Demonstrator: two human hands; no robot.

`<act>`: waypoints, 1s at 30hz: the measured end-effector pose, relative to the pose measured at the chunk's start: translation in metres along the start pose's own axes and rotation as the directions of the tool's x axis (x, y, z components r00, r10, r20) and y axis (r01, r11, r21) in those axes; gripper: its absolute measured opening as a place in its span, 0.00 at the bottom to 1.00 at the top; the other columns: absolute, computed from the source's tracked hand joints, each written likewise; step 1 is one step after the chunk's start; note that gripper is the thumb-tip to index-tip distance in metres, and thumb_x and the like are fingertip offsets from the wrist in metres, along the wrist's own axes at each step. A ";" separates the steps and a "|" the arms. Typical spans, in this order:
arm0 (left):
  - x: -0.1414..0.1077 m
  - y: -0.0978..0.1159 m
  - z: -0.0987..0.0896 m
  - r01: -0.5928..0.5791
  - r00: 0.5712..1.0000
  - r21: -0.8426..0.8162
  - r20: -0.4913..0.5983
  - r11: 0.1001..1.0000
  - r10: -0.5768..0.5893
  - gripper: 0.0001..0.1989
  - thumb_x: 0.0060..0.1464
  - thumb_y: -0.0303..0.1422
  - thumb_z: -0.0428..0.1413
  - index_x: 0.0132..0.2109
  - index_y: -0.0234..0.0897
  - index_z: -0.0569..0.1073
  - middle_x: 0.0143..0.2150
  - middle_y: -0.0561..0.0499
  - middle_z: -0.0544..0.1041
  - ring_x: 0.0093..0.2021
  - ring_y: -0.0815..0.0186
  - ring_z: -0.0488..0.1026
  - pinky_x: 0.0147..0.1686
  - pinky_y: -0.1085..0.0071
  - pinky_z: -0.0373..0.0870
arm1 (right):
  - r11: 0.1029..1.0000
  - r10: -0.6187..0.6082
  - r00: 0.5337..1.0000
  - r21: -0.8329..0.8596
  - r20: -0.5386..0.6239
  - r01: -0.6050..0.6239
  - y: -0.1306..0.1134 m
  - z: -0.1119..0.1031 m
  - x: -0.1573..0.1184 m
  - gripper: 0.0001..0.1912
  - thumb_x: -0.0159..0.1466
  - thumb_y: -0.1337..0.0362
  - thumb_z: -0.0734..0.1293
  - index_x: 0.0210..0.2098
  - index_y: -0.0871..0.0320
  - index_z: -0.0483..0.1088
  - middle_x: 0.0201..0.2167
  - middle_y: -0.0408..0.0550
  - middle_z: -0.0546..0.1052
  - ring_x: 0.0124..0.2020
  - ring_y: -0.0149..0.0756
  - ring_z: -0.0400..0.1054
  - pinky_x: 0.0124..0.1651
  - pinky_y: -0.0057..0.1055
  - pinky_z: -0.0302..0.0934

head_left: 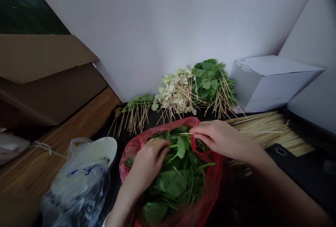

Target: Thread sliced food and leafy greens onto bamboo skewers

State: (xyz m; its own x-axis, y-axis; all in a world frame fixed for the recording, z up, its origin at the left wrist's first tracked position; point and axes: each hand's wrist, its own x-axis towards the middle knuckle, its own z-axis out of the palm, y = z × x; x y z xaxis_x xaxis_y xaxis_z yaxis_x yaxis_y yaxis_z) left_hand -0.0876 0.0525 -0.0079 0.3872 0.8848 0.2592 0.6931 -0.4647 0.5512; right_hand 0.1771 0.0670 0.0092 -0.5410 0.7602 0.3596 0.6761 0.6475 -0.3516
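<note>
A red plastic bag stands open in front of me, filled with loose leafy greens. Over its left side, my left hand is closed, pinching the stem of a green leaf between thumb and fingers. My right hand is above the bag's right rim, with its thumb and fingers pinched on a thin bamboo skewer. The skewer's tip points left, just above the leaf and apart from my left hand. Most of the skewer's length is hidden behind the right hand.
Against the wall lie skewered green stems, skewered pale cabbage pieces and skewered leafy greens. Loose skewers and a phone lie right, below a white box. Left are a bowl, clear plastic bag and cardboard box.
</note>
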 end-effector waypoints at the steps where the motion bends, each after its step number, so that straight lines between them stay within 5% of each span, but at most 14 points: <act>1: -0.003 0.001 -0.004 0.057 0.997 -0.117 -0.047 0.991 -0.063 0.07 0.61 0.30 0.57 0.42 0.43 0.80 0.39 0.47 0.83 0.40 0.56 0.78 0.42 0.64 0.70 | 1.000 0.003 1.000 0.030 -0.001 -0.003 -0.001 -0.001 0.000 0.11 0.70 0.69 0.63 0.41 0.54 0.78 0.41 0.45 0.81 0.40 0.35 0.75 0.46 0.31 0.65; 4: -0.010 0.002 -0.002 0.172 0.972 -0.476 -0.058 0.863 -0.226 0.07 0.63 0.36 0.56 0.42 0.41 0.78 0.35 0.48 0.83 0.35 0.60 0.78 0.38 0.67 0.72 | 0.994 0.019 0.999 0.111 -0.034 -0.015 -0.003 -0.003 -0.002 0.13 0.71 0.69 0.61 0.42 0.54 0.77 0.46 0.46 0.80 0.44 0.36 0.75 0.49 0.33 0.65; 7: -0.014 0.000 0.010 0.232 0.959 -0.660 0.032 0.715 -0.282 0.11 0.62 0.37 0.57 0.48 0.39 0.77 0.35 0.47 0.83 0.31 0.62 0.78 0.35 0.68 0.72 | 0.990 0.003 0.998 0.141 -0.069 0.007 -0.007 -0.006 -0.005 0.13 0.72 0.69 0.60 0.44 0.54 0.77 0.47 0.46 0.80 0.45 0.36 0.75 0.49 0.33 0.66; 13: -0.016 -0.003 0.021 0.152 0.959 -0.389 -0.166 0.909 -0.231 0.08 0.58 0.32 0.61 0.43 0.42 0.83 0.43 0.46 0.84 0.45 0.56 0.78 0.47 0.64 0.71 | 0.979 -0.030 0.999 0.201 -0.029 0.035 -0.014 -0.009 -0.007 0.15 0.73 0.68 0.58 0.48 0.52 0.77 0.46 0.44 0.81 0.44 0.36 0.76 0.48 0.33 0.68; 15: -0.016 -0.004 0.022 0.155 0.949 -0.403 -0.195 0.902 -0.249 0.06 0.57 0.32 0.62 0.41 0.42 0.84 0.40 0.47 0.84 0.43 0.57 0.79 0.46 0.64 0.72 | 0.978 -0.024 0.999 0.206 -0.021 0.028 -0.015 -0.008 -0.007 0.15 0.73 0.67 0.59 0.49 0.51 0.77 0.45 0.43 0.81 0.44 0.35 0.76 0.49 0.34 0.68; 19: -0.014 -0.006 0.020 0.200 0.916 -0.694 -0.118 0.692 -0.383 0.10 0.54 0.39 0.65 0.38 0.38 0.83 0.29 0.49 0.82 0.30 0.64 0.76 0.34 0.71 0.72 | 0.988 0.014 0.999 0.156 -0.031 -0.009 -0.014 -0.007 -0.008 0.16 0.72 0.69 0.59 0.50 0.52 0.76 0.44 0.44 0.81 0.43 0.37 0.76 0.50 0.36 0.68; 25: -0.011 -0.006 0.013 0.280 0.902 -0.932 0.173 0.231 -0.396 0.19 0.43 0.43 0.72 0.39 0.34 0.84 0.29 0.47 0.83 0.28 0.66 0.77 0.31 0.73 0.71 | 0.991 -0.030 0.996 0.131 -0.085 0.041 -0.023 0.004 -0.008 0.16 0.72 0.70 0.57 0.50 0.54 0.75 0.46 0.48 0.80 0.44 0.39 0.75 0.47 0.37 0.68; 30: -0.011 -0.006 0.013 0.300 0.885 -0.938 0.207 0.170 -0.417 0.17 0.44 0.39 0.73 0.37 0.32 0.84 0.30 0.46 0.83 0.28 0.66 0.77 0.30 0.73 0.71 | 0.993 -0.058 0.997 0.097 -0.045 0.062 -0.036 0.012 -0.005 0.16 0.71 0.72 0.58 0.47 0.56 0.76 0.43 0.51 0.80 0.40 0.41 0.76 0.42 0.37 0.69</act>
State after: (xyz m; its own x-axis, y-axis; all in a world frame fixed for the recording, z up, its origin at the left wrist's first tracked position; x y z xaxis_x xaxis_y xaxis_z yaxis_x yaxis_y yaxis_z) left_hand -0.0880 0.0448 -0.0244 0.1793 0.9698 -0.1653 -0.3362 0.2184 0.9161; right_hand 0.1493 0.0410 0.0095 -0.5563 0.7184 0.4176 0.5899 0.6954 -0.4105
